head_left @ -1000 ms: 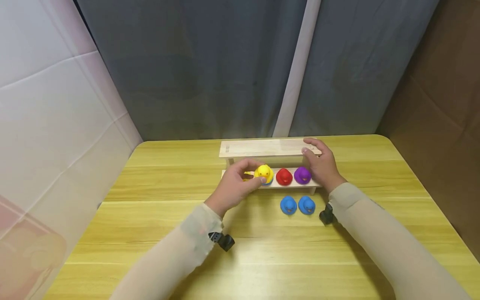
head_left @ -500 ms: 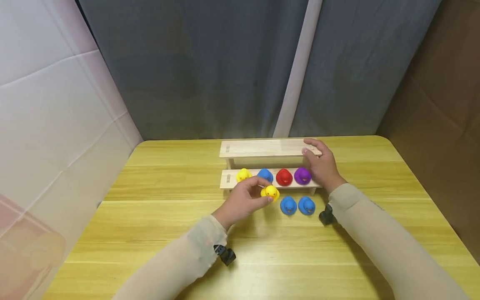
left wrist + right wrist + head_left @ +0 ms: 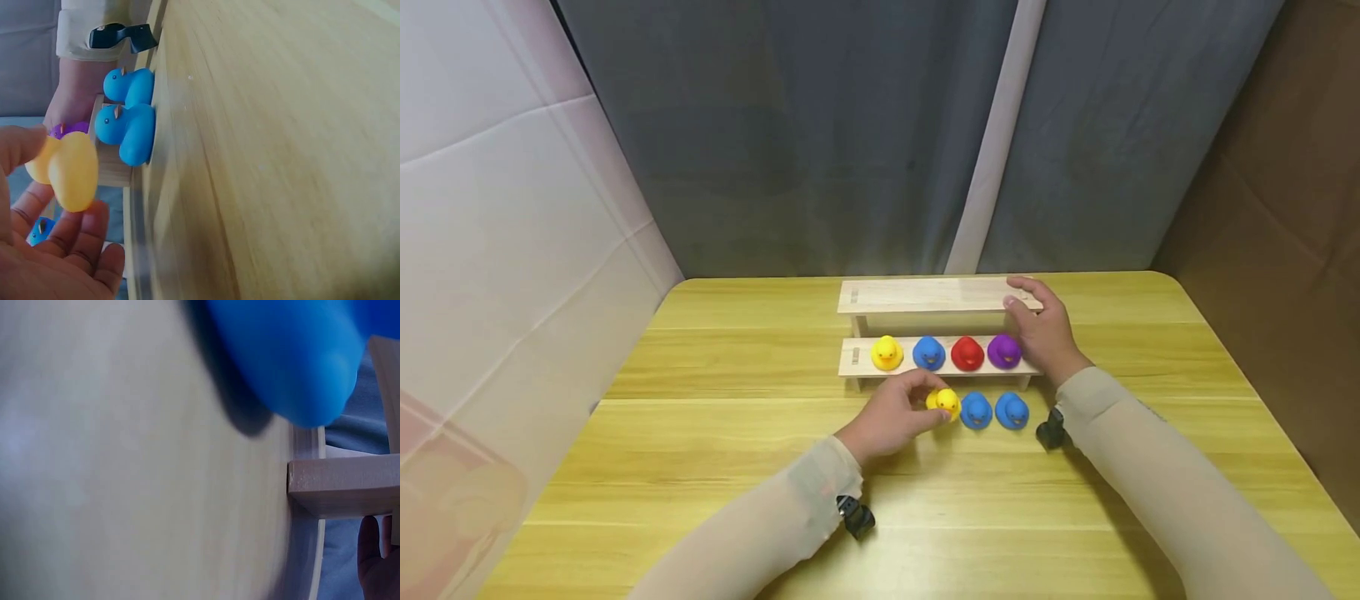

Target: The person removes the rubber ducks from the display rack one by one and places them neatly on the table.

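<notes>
My left hand (image 3: 891, 417) pinches a yellow toy duck (image 3: 945, 403) between thumb and fingers. In the left wrist view this duck (image 3: 74, 172) hangs off the table surface. Just right of it in the head view, two blue ducks, one nearer (image 3: 976, 411) and one farther right (image 3: 1012, 411), sit on the table. Behind them is a two-step wooden shelf (image 3: 925, 296). Its lower step carries a yellow duck (image 3: 887, 353), a blue duck (image 3: 928, 353), a red duck (image 3: 967, 354) and a purple duck (image 3: 1003, 352). My right hand (image 3: 1051, 333) grips the upper step's right end.
The shelf stands near the back edge of the wood-grain table (image 3: 737, 467). A grey curtain (image 3: 805, 150) hangs behind, with a white panel (image 3: 505, 208) at left and a brown one (image 3: 1270, 208) at right. A shelf leg (image 3: 344, 481) shows in the right wrist view.
My left hand has carried the yellow duck from in front of the lower step toward me, down beside the blue ducks. The blue duck behind it now shows fully. My right hand has stayed put.
</notes>
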Motion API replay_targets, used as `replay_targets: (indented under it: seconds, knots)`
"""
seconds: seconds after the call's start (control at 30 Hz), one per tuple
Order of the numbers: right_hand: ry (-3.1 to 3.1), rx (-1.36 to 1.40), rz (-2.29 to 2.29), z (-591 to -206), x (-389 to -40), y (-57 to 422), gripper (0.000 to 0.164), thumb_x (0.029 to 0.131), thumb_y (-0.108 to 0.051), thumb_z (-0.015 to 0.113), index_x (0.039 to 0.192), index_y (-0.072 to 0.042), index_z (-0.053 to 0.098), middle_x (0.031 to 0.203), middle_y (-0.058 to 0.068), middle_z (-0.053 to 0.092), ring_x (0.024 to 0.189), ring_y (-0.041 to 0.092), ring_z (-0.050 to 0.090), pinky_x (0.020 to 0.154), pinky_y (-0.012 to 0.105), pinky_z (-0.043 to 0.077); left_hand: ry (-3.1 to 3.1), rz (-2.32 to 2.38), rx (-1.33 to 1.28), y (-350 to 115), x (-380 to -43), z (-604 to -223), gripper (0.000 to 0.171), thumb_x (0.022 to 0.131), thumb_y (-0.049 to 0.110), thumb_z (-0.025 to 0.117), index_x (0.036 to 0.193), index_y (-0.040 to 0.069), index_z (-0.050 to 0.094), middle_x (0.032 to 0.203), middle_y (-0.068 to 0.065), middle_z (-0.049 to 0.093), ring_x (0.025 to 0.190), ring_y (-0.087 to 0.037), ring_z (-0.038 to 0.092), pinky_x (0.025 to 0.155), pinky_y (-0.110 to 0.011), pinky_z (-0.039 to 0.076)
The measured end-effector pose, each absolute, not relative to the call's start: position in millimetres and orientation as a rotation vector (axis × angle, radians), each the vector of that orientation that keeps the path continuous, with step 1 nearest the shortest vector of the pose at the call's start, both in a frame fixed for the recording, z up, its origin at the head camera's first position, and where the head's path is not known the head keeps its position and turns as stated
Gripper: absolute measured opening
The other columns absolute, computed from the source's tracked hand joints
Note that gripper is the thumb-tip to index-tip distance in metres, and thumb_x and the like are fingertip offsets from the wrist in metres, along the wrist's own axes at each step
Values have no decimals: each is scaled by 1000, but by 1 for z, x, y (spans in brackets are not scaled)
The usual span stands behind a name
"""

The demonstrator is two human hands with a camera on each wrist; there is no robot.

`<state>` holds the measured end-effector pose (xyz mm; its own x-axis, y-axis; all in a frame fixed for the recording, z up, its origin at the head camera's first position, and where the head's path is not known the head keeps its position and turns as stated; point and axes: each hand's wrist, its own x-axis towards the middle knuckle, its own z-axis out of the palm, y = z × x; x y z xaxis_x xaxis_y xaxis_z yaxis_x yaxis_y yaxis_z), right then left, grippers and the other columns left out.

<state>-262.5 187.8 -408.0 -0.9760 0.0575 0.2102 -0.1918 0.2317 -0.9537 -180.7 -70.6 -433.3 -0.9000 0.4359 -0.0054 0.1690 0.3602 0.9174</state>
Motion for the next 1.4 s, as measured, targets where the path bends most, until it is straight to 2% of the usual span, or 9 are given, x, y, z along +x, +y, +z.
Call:
replay_targets:
  seconds: [0.13,0.23,0.43,0.5,0.6,0.77,0.9,1.17,1.4]
  knots:
    - [-2309,117,1833,-406,-261,188,44,104,-16,63,146,-2,59,153,16,55,90,8,53,97,24,39,2414,1508,517,-71,-181,-435,24,93,13,79,115,11,71,110,0,72,102,-18,62,98,-41,52]
    - [-2310,120,1822,-406,-261,187,44,104,-16,62,145,-1,58,154,16,54,106,11,52,102,25,37,2433,1468,490,-70,-181,-435,24,92,13,80,115,12,72,109,1,72,101,-18,63,98,-41,53]
    - [-2306,120,1820,-407,-263,188,43,104,-15,62,145,-1,58,155,15,54,120,14,48,112,31,33,2469,1400,441,-69,-182,-436,25,91,15,82,113,12,72,97,0,68,85,-15,59,79,-32,51]
    - [-2306,118,1823,-408,-264,188,44,104,-15,62,145,-1,58,155,15,54,116,13,49,110,31,34,2487,1371,435,-69,-183,-437,24,91,15,82,112,12,71,93,-1,67,82,-15,56,76,-32,50]
    - [-2306,120,1824,-408,-264,188,44,104,-15,62,145,-1,59,154,15,54,109,12,50,107,29,36,2511,1323,433,-69,-183,-437,22,91,16,82,110,14,71,97,0,68,85,-17,56,82,-35,50]
    - [-2316,114,1820,-408,-264,189,43,104,-16,62,146,-2,59,155,14,54,113,12,49,108,30,34,2518,1293,425,-68,-183,-437,19,90,15,82,106,15,71,111,1,70,100,-21,58,100,-44,48]
    - [-2310,114,1822,-407,-263,189,44,104,-15,62,145,-1,59,155,15,54,109,14,50,106,29,35,2540,1258,416,-67,-184,-437,19,90,15,82,105,16,70,113,-1,70,99,-22,58,99,-44,48]
    - [-2325,121,1809,-407,-262,188,44,106,-19,60,147,-2,57,158,17,51,130,20,46,116,40,34,2578,1185,408,-65,-185,-437,21,89,15,83,105,15,69,110,-1,70,100,-23,58,99,-44,49]
    - [-2284,118,1844,-422,-275,192,43,104,-14,62,146,-1,58,157,13,52,130,19,45,112,31,32,2614,1122,404,-64,-185,-435,24,88,16,85,106,15,68,109,-1,70,102,-24,59,100,-44,49]
